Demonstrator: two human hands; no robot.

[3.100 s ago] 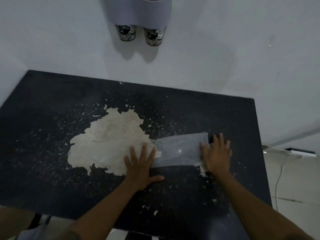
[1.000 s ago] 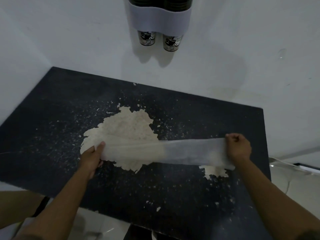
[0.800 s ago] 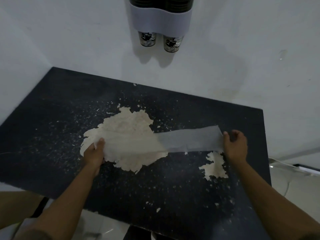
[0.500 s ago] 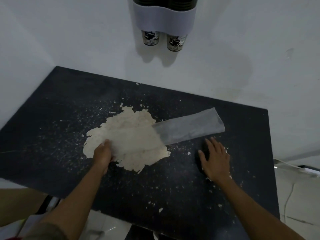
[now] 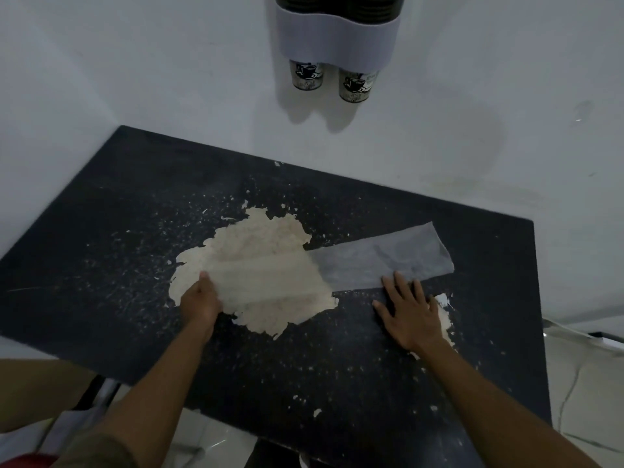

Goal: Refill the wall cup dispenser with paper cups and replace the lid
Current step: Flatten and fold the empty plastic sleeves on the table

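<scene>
A long clear plastic sleeve (image 5: 381, 258) lies flat on the black table (image 5: 101, 214), stretched from left to right. My left hand (image 5: 201, 300) grips its left end, over a pale worn patch (image 5: 263, 238). My right hand (image 5: 410, 314) lies flat on the table, fingers spread, fingertips at the sleeve's near edge. On the wall above hangs the white cup dispenser (image 5: 337, 32), with dark stacked rims showing at its top. Two printed paper cups (image 5: 358, 84) poke out of its bottom. No lid is in view.
White walls meet in a corner behind and left of the table. The table's right edge (image 5: 538, 315) drops to a light tiled floor with a white cable (image 5: 570, 390). Paint flecks are scattered over the tabletop.
The sleeve was held stretched in the air between both hands; it now lies on the table. My right hand let go of its end and settled flat beside it.
</scene>
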